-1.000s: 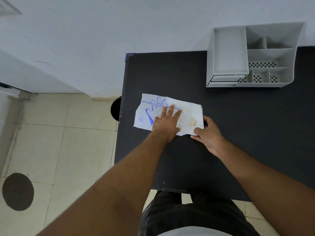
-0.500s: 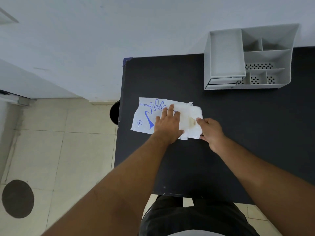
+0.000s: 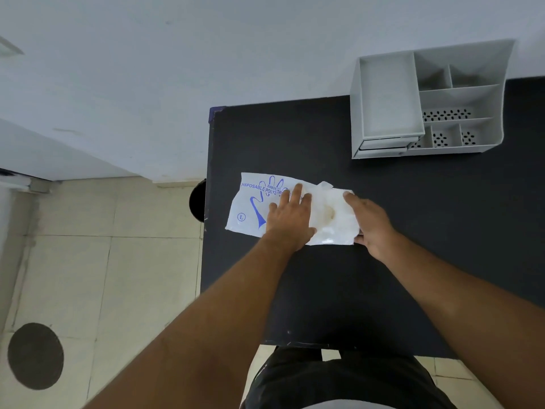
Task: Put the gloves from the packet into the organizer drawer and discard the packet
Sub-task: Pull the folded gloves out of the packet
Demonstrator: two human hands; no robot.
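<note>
Two hands on one packet [image 3: 253, 208], flat on the black table [image 3: 442, 231] near its left edge, well apart from the grey organizer [image 3: 427, 101] at the far right corner. Leftmost: the printed end, blue hand outline and lettering, lying free and uncovered. Next, the left hand [image 3: 290, 221], palm down and fingers spread, pressing the middle of the packet to the table; a flat pin, not a closed grasp. Then the translucent right end, crumpled and slightly raised, likely the gloves [image 3: 330, 214] bunched at the mouth; cannot tell whether inside the film or already partly out. Last, the right hand [image 3: 368, 222] at the packet's right edge, fingertips on the film, thumb hidden, so a true pinch not confirmable.

Judged very light, thin, limp and slippery: film on film, prone to sliding, clinging and tearing under a sharp tug. Best held by pinning the printed half flat and pinching the bunched glove stack near the open right end, drawing sideways and low. Drawer [image 3: 383, 143] under the organizer's tray looks closed; worth opening first.
</note>
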